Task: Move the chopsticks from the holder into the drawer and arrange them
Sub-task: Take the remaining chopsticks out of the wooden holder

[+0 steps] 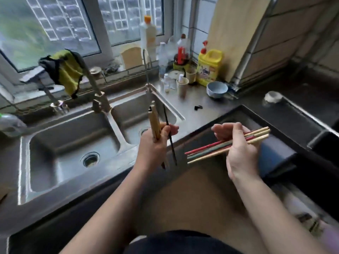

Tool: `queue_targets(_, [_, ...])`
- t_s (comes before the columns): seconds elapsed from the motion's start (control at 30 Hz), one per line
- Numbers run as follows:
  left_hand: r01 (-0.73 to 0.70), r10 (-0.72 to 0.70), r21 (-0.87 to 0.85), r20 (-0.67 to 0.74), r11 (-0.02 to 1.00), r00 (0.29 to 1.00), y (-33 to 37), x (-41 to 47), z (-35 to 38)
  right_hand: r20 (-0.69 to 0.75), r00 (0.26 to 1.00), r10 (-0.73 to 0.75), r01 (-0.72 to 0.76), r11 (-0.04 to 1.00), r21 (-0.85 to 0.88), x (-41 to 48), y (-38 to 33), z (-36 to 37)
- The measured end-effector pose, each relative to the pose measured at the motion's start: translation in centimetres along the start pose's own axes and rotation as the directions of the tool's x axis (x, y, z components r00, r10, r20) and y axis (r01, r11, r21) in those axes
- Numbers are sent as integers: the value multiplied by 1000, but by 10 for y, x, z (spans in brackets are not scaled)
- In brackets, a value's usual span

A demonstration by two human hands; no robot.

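Two hands (156, 143), two chopstick bundles (227, 143), two sink basins (73, 143), one blue bowl (217, 89), one yellow jug (209, 66)

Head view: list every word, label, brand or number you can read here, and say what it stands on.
No text in this view can be read.
Yellow detergent jug: it has a printed label, too blurred to read.
Tall bottle with orange cap: pale label, blurred.
Red-labelled bottle: blurred.
Chopsticks in the left hand and right hand: no markings visible.
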State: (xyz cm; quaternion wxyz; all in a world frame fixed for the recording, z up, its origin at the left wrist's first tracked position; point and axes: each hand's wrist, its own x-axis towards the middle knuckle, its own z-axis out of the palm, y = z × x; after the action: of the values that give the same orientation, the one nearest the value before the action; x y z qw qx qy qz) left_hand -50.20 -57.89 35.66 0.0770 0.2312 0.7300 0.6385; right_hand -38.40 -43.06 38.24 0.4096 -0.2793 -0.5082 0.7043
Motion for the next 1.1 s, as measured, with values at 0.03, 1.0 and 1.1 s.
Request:
queue_targets(0.03, [-6, 6, 14, 52, 1000, 999, 3, -5, 24, -24, 1000, -7, 7, 1000, -11, 3, -4, -23])
queue_targets(1.0, [30, -99, 94, 918, 995, 384, 11, -108, 575, -926, 367, -84, -314, 926, -209, 66, -60, -506])
queue_targets(1.1, [26, -173, 174, 925, 984, 339, -1, -123, 608, -959, 277, -57, -354, 922, -157, 69, -50, -538])
